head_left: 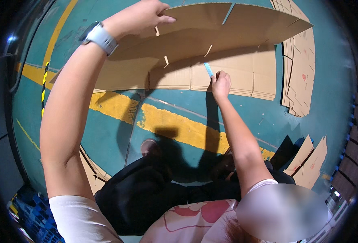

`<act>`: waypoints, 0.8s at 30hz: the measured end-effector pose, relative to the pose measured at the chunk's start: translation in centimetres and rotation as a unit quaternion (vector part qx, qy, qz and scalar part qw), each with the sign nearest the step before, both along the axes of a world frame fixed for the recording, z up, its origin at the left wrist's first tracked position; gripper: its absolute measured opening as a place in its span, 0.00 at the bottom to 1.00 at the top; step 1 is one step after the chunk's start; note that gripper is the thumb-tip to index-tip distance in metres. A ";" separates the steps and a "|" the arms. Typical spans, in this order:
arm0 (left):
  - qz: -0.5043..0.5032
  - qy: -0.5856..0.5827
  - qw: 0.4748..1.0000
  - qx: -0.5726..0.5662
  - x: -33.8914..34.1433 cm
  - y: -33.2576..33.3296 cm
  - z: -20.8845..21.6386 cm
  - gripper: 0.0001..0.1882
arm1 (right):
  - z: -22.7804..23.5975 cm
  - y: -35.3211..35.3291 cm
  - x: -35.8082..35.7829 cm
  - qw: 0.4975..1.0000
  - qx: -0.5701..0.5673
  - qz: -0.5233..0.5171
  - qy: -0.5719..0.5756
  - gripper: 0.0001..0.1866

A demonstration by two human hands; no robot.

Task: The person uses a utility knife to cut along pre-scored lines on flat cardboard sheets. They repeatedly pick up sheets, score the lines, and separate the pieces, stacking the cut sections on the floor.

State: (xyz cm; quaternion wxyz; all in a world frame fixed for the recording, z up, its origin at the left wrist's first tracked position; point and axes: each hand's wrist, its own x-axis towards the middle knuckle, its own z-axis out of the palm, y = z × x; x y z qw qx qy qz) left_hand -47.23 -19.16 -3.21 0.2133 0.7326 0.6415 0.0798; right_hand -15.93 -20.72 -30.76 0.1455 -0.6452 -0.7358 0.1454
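My left hand [144, 15], with a grey-banded watch [100, 38] on its wrist, grips the far edge of a large brown cardboard sheet [247, 26]. The sheet is lifted and bowed, with narrow slots cut through it. Beneath it a stack of flat cardboard sheets [231, 77] lies on the floor, partly in the raised sheet's shadow. By the stack's near edge my right hand [221, 84] is closed in a pinch on a thin light-blue strip [208, 69]. Its far end points toward the raised sheet; what kind of thing it is I cannot make out.
Another pile of slotted cardboard [298, 77] stands at the right. More cardboard pieces [310, 160] lie near my right side, and some [91, 170] by my left leg. The green floor [106, 146] carries worn yellow stripes [179, 123]. A blue slatted stack [35, 218] is at lower left.
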 end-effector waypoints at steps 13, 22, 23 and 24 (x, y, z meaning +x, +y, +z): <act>-0.015 -0.011 0.998 0.058 -2.1 -2.0 -0.2 0.15 | 0.0 -1.1 -1.9 0.999 0.006 -0.044 0.009 0.09; 0.005 0.047 0.997 0.053 -1.5 -1.6 0.1 0.14 | 0.0 -1.6 -3.2 0.992 -0.011 -0.126 -0.001 0.12; 0.020 0.033 0.998 0.053 -0.9 -1.9 0.8 0.13 | 0.1 -1.8 -3.6 0.989 -0.003 -0.146 0.002 0.12; 0.035 0.019 0.998 0.053 -0.6 -2.2 1.2 0.13 | 0.2 -2.0 -3.9 0.990 -0.010 -0.143 -0.003 0.12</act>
